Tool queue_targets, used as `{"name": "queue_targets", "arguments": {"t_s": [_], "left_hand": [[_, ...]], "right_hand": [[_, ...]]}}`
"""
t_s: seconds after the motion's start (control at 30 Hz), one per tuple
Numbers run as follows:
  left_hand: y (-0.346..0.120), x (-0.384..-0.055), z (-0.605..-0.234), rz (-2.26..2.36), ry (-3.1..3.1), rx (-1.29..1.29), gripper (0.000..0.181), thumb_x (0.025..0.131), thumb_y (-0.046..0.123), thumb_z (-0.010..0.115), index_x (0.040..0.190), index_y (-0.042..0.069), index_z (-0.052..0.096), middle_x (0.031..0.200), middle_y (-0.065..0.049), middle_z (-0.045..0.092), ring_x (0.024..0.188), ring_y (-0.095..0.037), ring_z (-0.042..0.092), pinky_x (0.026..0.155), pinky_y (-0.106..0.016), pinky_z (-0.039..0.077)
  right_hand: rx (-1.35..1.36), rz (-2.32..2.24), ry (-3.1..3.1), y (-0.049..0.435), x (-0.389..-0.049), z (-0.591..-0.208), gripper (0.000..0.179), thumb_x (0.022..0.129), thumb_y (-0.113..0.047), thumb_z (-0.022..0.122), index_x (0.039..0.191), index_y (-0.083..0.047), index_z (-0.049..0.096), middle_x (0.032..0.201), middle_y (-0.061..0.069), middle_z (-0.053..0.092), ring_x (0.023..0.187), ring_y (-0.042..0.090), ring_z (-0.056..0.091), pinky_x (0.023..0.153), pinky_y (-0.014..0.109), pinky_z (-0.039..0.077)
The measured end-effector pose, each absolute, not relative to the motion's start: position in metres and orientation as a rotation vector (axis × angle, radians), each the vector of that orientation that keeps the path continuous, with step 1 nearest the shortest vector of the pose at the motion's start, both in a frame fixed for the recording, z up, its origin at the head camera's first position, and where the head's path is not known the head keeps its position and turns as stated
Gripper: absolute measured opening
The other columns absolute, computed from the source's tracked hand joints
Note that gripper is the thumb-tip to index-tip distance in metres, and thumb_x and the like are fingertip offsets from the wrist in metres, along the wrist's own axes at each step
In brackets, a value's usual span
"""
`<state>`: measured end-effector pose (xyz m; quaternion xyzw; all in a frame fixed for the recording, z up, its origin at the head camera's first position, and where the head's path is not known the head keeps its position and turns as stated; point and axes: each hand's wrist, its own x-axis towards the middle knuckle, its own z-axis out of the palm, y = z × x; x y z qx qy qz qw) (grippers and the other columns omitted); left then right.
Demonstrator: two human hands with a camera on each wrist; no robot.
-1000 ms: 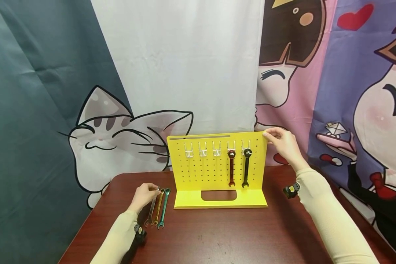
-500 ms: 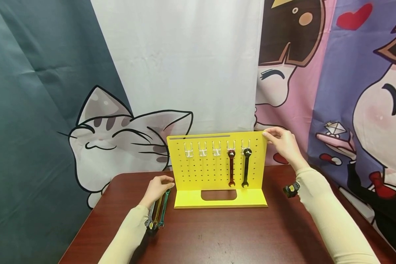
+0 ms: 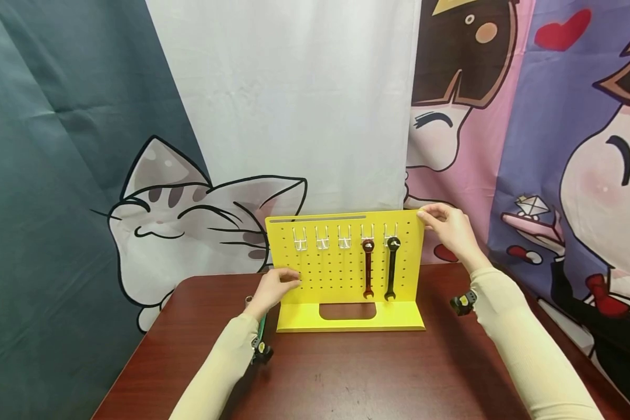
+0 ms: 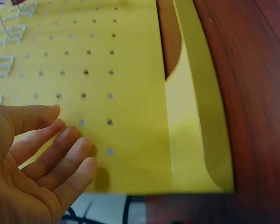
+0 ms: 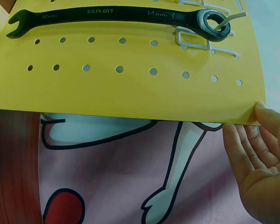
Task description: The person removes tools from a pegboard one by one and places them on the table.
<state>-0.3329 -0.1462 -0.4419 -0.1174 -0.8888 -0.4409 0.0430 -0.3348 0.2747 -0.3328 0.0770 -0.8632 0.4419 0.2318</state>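
A yellow pegboard (image 3: 331,274) stands on the table, bearing white wire hooks (image 3: 322,238). A red wrench (image 3: 368,268) and a black ratcheting wrench (image 5: 107,16) hang from the two rightmost hooks. My right hand (image 3: 448,230) pinches the board's upper right corner between thumb and fingers. In front of the board's lower left part is my left hand (image 4: 42,158), fingers loosely bent and nothing between them. Under the left wrist, a green wrench (image 3: 262,328) and a silver ring end (image 3: 248,300) show in part. The left arm hides the rest of the wrenches there.
The dark red-brown table (image 3: 346,373) extends in front of the board. A printed cloth (image 3: 294,105) with cartoon figures hangs behind it. The board's base has a long cut-out (image 3: 347,311).
My left hand has moved right and up, from the wrenches lying at the left to the board's lower left part. The right hand has stayed at the corner.
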Motion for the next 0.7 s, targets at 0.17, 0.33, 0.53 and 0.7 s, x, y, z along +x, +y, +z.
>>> {"name": "queue_targets", "arguments": {"t_s": [0.17,0.33,0.53,0.7], "left_hand": [[-0.128,-0.336,-0.438,-1.383,-2.7,-0.465,0.021,0.092,0.015,0.075,0.112,0.006,0.076,0.11,-0.006,0.073,0.103,-0.024,0.066,0.088,-0.042,0.054],[-0.112,-0.339,-0.437,-1.426,-2.693,-0.569,0.023,0.092,0.014,0.074,0.113,0.004,0.075,0.107,-0.007,0.074,0.098,-0.023,0.067,0.085,-0.039,0.055],[-0.091,-0.337,-0.433,-1.478,-2.697,-0.651,0.024,0.093,0.014,0.073,0.115,0.005,0.074,0.107,-0.006,0.074,0.1,-0.023,0.068,0.088,-0.041,0.055],[-0.075,-0.336,-0.431,-1.53,-2.712,-0.665,0.025,0.094,0.017,0.072,0.117,0.006,0.074,0.107,-0.003,0.074,0.099,-0.02,0.067,0.088,-0.04,0.055]], "right_hand": [[0.201,1.219,-2.376,0.275,-0.334,-0.333,0.039,0.099,-0.036,0.066,0.117,-0.002,0.069,0.111,0.018,0.072,0.087,0.016,0.073,0.075,0.019,0.057],[0.209,1.231,-2.368,0.276,-0.334,-0.334,0.039,0.099,-0.036,0.066,0.117,-0.001,0.069,0.111,0.018,0.072,0.085,0.006,0.07,0.077,0.022,0.058],[0.209,1.231,-2.362,0.275,-0.334,-0.334,0.038,0.099,-0.035,0.067,0.117,-0.002,0.069,0.11,0.018,0.072,0.085,0.007,0.071,0.078,0.025,0.058],[0.205,1.227,-2.366,0.275,-0.335,-0.334,0.039,0.099,-0.035,0.066,0.117,-0.001,0.069,0.11,0.018,0.072,0.086,0.011,0.071,0.08,0.029,0.059]]}}
